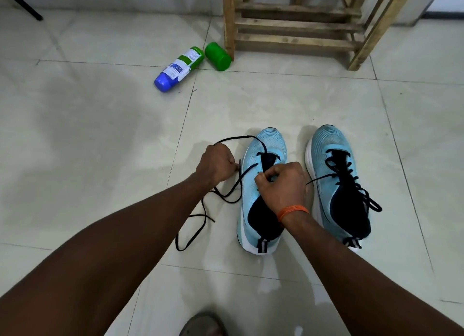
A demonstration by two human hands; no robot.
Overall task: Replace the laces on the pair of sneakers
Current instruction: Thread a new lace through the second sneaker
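Leftmost on the pale tiled floor (100,109) lies a tipped bottle (179,68) with a blue base, a green shoulder and a white label whose print is too small to read. Its green cap (217,56) lies just beside it, against a wooden stool (296,26). Nearer the person, a loose black lace (234,137) trails in loops over the tiles. The left hand (216,163) is curled and pinches this lace beside the half-laced sneaker (272,144). The right hand (281,182), with an orange band (292,211) at the wrist, pinches that sneaker's upper at the eyelets; whether the lace is in the pinch cannot be told. The laced sneaker (334,144) stands just right of it. No brand mark is legible on either.
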